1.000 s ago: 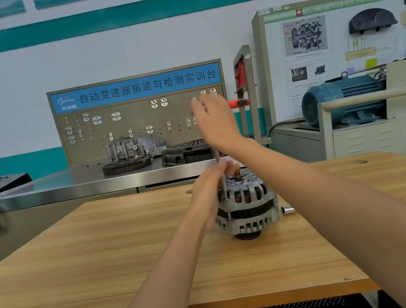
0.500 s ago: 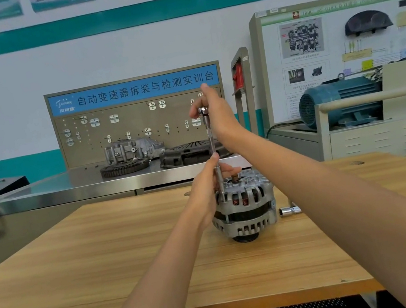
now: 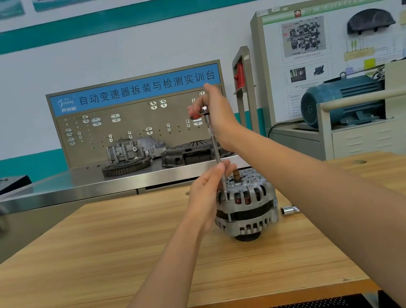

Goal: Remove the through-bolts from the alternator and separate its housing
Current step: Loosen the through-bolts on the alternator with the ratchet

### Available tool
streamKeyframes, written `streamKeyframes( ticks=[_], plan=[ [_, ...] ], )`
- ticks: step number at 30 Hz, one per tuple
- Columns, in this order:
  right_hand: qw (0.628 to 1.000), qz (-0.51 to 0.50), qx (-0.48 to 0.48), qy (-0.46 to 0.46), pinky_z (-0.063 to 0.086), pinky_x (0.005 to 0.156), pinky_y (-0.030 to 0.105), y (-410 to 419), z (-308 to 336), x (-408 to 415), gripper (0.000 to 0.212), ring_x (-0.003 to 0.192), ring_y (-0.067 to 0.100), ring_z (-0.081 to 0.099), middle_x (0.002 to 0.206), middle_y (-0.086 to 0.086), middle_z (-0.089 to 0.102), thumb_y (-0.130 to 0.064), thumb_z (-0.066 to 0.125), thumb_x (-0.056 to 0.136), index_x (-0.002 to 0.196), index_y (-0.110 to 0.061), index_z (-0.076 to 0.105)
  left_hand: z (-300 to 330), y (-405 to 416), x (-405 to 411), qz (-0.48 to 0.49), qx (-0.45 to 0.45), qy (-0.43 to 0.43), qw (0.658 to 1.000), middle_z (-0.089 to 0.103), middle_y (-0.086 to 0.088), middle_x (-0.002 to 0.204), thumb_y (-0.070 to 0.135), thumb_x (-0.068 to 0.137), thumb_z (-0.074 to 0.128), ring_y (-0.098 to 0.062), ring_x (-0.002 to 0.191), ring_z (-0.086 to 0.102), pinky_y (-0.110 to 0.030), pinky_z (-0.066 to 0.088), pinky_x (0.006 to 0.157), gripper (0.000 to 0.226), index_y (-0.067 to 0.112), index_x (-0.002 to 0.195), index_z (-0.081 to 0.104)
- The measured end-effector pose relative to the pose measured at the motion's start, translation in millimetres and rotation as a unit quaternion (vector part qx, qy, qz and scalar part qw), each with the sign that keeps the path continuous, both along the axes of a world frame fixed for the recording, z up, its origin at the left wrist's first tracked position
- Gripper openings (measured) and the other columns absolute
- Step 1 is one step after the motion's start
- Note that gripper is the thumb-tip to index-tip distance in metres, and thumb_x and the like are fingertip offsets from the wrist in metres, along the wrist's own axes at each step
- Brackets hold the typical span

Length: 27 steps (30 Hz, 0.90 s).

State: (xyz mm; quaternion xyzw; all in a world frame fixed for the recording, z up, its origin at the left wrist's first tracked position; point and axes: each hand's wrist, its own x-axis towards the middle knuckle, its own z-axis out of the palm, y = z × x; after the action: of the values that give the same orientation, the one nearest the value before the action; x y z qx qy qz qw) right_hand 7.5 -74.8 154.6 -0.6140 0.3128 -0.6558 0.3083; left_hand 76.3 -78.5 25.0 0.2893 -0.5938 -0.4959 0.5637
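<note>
The alternator (image 3: 246,204) sits mid-frame on the counter (image 3: 107,265). The right hand (image 3: 219,113) grips the ratchet (image 3: 204,111) up top; the left hand (image 3: 207,193) pinches its extension (image 3: 215,146). Best keep that shaft plumb over the bolt, turning steadily.

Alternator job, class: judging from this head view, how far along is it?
Done: nothing clearly; the alternator housing looks closed. In hand: the right hand grips the ratchet, its extension standing on the housing edge, steadied by the left hand. Left: remaining bolts, splitting the housing.
</note>
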Motion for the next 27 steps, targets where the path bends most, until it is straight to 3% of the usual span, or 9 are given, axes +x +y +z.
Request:
streamKeyframes(
  ticks=[3,6,8,12,16,19,21,23,27],
  plan=[
    [0.915,-0.247,-0.173,0.269,0.036,0.071,0.031,-0.3,-16.4,-0.1,0.033,0.075,0.017,0.045,0.077,0.005,0.051,-0.024,0.035,0.099,0.077,-0.006,0.053,-1.9,-2.6,-0.4,0.006,-0.001,0.018,1.0,0.072,0.006,0.11,0.027,0.097,0.052,-0.008,0.117,0.058,-0.038,0.032,0.115,0.02,0.021,0.106,0.068],
    [0.781,-0.461,-0.204,0.367,0.032,0.102,0.04,-1.9,-25.2,4.9,0.033,0.095,0.023,0.049,0.095,0.008,0.056,-0.031,0.039,0.094,0.098,-0.005,0.059,-3.5,-4.8,-1.2,0.013,-0.005,0.006,1.0,0.07,0.003,0.115,0.031,0.098,0.05,-0.013,0.122,0.055,-0.042,0.03,0.115,0.028,0.017,0.115,0.067],
    [0.835,-0.422,-0.186,0.299,0.03,0.105,0.041,-0.3,-21.0,7.8,0.03,0.093,0.023,0.048,0.088,0.006,0.056,-0.029,0.04,0.094,0.083,-0.008,0.059,-1.8,-4.5,-1.5,0.007,0.0,0.008,1.0,0.071,0.002,0.115,0.032,0.099,0.049,-0.015,0.122,0.055,-0.044,0.029,0.115,0.03,0.015,0.117,0.067],
    [0.993,-0.101,-0.053,0.005,0.034,0.062,0.027,-1.4,-1.9,5.1,0.044,0.06,0.014,0.038,0.055,-0.001,0.037,-0.018,0.038,0.096,0.053,-0.015,0.035,5.5,-2.8,-0.6,-0.006,0.031,0.001,1.0,0.073,0.005,0.107,0.042,0.099,0.042,-0.011,0.118,0.058,-0.045,0.023,0.116,0.033,0.023,0.105,0.069],
    [0.994,0.034,0.018,-0.104,0.035,0.065,0.018,0.6,4.9,-2.2,0.046,0.062,0.014,0.05,0.059,0.006,0.043,-0.017,0.03,0.098,0.053,-0.011,0.037,7.0,-5.6,-2.4,0.002,0.032,-0.017,0.999,0.074,0.005,0.104,0.041,0.098,0.045,-0.005,0.11,0.062,-0.041,0.026,0.114,0.034,0.018,0.102,0.069],
    [0.987,-0.126,-0.069,0.067,0.033,0.066,0.027,3.5,-4.7,-1.1,0.038,0.063,0.014,0.043,0.062,0.001,0.043,-0.016,0.037,0.096,0.059,-0.011,0.04,2.4,-7.0,-2.3,-0.003,0.018,-0.002,1.0,0.072,0.003,0.11,0.042,0.096,0.049,-0.007,0.111,0.062,-0.04,0.033,0.112,0.036,0.015,0.11,0.069],
    [0.873,-0.368,-0.163,0.275,0.038,0.076,0.031,2.0,-19.8,1.9,0.027,0.075,0.016,0.046,0.077,0.002,0.05,-0.025,0.04,0.094,0.074,-0.011,0.052,-0.6,-7.6,-2.5,-0.004,0.013,0.019,1.0,0.072,0.001,0.112,0.041,0.095,0.053,-0.013,0.116,0.06,-0.042,0.034,0.112,0.034,0.016,0.108,0.071],
    [0.786,-0.485,-0.193,0.33,0.037,0.093,0.038,3.1,-25.9,6.1,0.037,0.091,0.022,0.05,0.092,0.008,0.057,-0.036,0.037,0.094,0.092,-0.007,0.06,-1.3,-7.2,-3.4,0.002,0.012,0.028,1.0,0.072,0.001,0.111,0.038,0.096,0.054,-0.015,0.116,0.06,-0.043,0.034,0.112,0.03,0.016,0.105,0.072],
    [0.922,-0.294,-0.161,0.191,0.041,0.075,0.033,2.2,-11.8,5.4,0.044,0.068,0.016,0.045,0.065,0.001,0.049,-0.031,0.036,0.099,0.059,-0.014,0.044,3.4,-4.2,-3.0,-0.008,0.023,0.015,1.0,0.073,0.003,0.107,0.04,0.098,0.048,-0.006,0.107,0.064,-0.032,0.04,0.1,0.032,0.019,0.107,0.07]
  ],
)
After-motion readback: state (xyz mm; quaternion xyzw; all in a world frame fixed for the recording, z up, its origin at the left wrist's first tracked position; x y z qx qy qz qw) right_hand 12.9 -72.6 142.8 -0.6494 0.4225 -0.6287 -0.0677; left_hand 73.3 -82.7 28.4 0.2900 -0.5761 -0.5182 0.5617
